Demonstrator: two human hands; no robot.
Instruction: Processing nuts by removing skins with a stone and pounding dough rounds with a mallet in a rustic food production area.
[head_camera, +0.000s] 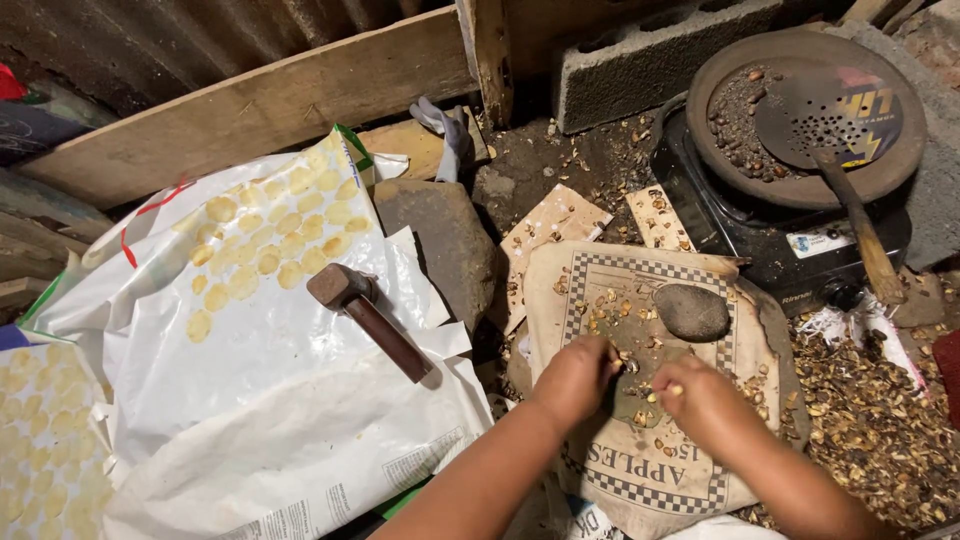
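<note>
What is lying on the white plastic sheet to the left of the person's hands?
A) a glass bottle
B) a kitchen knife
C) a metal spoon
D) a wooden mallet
D: a brown wooden mallet lies on the white plastic sheet, well apart from the left hand and right hand, which work over the checkered cardboard.

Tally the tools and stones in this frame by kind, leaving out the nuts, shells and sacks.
Wooden mallets: 1
Perforated skimmers: 1
Round pans: 1
Stoves: 1
Stones: 2, a small rounded one and a large flat one
Total: 6
</note>
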